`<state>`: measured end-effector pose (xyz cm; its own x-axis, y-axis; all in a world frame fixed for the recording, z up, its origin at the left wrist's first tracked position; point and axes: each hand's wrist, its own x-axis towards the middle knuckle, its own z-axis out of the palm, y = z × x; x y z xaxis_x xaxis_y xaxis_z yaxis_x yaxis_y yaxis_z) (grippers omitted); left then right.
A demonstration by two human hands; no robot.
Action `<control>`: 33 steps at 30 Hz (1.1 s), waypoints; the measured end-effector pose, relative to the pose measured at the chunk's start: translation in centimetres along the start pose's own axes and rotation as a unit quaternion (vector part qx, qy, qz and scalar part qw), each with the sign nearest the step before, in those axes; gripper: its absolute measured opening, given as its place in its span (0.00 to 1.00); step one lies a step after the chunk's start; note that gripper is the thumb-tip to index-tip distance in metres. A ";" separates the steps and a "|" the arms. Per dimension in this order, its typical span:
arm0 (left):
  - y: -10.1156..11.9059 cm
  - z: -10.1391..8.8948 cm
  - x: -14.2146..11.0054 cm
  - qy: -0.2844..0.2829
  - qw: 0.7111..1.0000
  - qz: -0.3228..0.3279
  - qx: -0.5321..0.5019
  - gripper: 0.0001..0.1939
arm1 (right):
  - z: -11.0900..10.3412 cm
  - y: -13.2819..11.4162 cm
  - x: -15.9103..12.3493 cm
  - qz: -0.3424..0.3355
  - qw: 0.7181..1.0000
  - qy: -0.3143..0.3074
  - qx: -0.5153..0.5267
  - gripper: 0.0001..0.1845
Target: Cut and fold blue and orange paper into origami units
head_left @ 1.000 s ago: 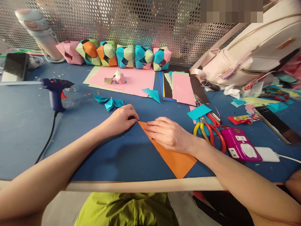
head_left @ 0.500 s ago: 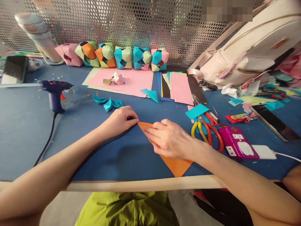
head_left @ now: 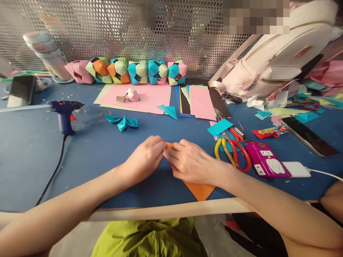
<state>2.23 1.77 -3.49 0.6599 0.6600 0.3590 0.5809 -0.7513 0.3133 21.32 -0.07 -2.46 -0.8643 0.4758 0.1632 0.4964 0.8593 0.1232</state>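
Observation:
An orange sheet of paper (head_left: 200, 191) lies near the table's front edge, one corner pointing toward me. Much of it is covered by my right hand (head_left: 190, 161), whose fingers are pressed together on its upper part. My left hand (head_left: 150, 155) is closed in a pinch at the sheet's far-left corner, and its fingertips meet those of the right. A small strip of orange shows between the two hands. Beyond them lie folded blue paper pieces (head_left: 128, 123) and a flat blue paper piece (head_left: 169, 110).
A glue gun (head_left: 64, 116) with its cord is at left. Several folded paper balls (head_left: 138, 72) line the mesh panel. Paper strips (head_left: 203, 103), scissors (head_left: 238, 155), a purple power adapter (head_left: 268, 160), a phone (head_left: 308, 137) and a backpack (head_left: 270, 64) occupy the right side.
My left hand has moved right and toward me, closing in on my right hand at the orange paper's corner. The sheet's upper edge is now mostly hidden. The camera view has shifted slightly.

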 end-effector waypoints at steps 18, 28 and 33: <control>2.2 0.2 -0.8 -0.094 0.949 0.075 0.291 0.10 | 0.0 -0.9 -1.9 0.006 0.999 0.033 0.003 0.18; 2.0 0.5 0.0 -0.059 0.958 0.007 0.279 0.13 | -0.6 -1.3 -3.5 0.047 0.993 0.081 0.065 0.16; 2.0 1.1 -0.4 -0.022 0.954 0.038 0.296 0.15 | -0.7 1.4 -0.4 0.095 0.990 0.092 0.057 0.18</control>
<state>3.64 -0.01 -4.00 0.7222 0.6136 0.3194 0.6898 -0.6727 -0.2676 22.38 0.83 -1.62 -0.7220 0.5970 0.3496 0.6265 0.7786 -0.0359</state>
